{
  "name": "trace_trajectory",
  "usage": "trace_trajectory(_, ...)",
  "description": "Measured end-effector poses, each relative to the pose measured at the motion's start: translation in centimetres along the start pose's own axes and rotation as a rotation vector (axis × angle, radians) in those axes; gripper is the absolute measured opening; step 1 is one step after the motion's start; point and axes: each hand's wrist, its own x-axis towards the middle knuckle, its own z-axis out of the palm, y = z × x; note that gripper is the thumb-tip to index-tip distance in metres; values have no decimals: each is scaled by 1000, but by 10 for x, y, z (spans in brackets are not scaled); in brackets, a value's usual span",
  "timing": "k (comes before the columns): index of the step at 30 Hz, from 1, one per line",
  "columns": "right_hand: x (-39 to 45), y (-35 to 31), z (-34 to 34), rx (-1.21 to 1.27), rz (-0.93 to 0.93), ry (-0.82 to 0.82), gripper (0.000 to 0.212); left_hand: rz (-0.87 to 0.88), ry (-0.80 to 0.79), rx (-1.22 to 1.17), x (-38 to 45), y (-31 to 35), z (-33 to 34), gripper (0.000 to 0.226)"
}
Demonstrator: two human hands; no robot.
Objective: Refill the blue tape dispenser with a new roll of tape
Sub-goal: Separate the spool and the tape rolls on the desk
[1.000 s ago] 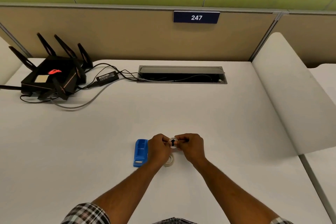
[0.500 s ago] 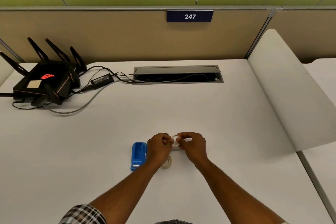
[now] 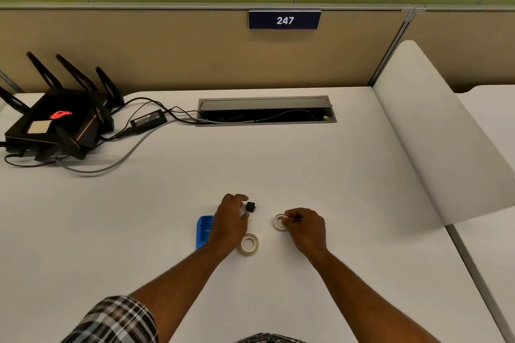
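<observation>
A tape dispenser point(image 3: 204, 232) is placed on the desk point(image 3: 306, 164) near its front middle, partly covered on its right side by the left hand point(image 3: 230, 221). Just right of that hand's fingertips a small spool core point(image 3: 250, 206) is set on the desk. A roll of tape point(image 3: 249, 244) is laid flat in front of the core, just beside the left wrist. Further right, a second ring point(image 3: 279, 221) is held at the fingertips of the right hand point(image 3: 305, 227). At the back left corner a router point(image 3: 55, 125) is found, with a power adapter point(image 3: 148, 119) to its right. A cable tray point(image 3: 266, 110) is sunk into the desk at the back centre, below a number plate point(image 3: 284, 20) on the partition point(image 3: 167, 50).
</observation>
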Motion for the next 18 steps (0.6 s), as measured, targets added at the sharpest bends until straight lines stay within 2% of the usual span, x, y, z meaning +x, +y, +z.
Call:
trace_trajectory(6,-5,0,-2,-73,-26,44,22,63,-86,106,11,-1,-4,47)
trace_trajectory(10,-14,-6,2,-134,-149,86,16,89,-94,138,15,-1,-2,44)
trace_trajectory(13,-21,-12,9,-122,-270,-60,17,101,-88,209,18,0,-1,34)
trace_trajectory(16,-28,-15,18,-158,-388,-236,28,97,-61,197,19,0,0,27)
trace_trajectory(18,-33,-14,24,-196,-437,-295,39,79,-35,146,18,0,0,25)
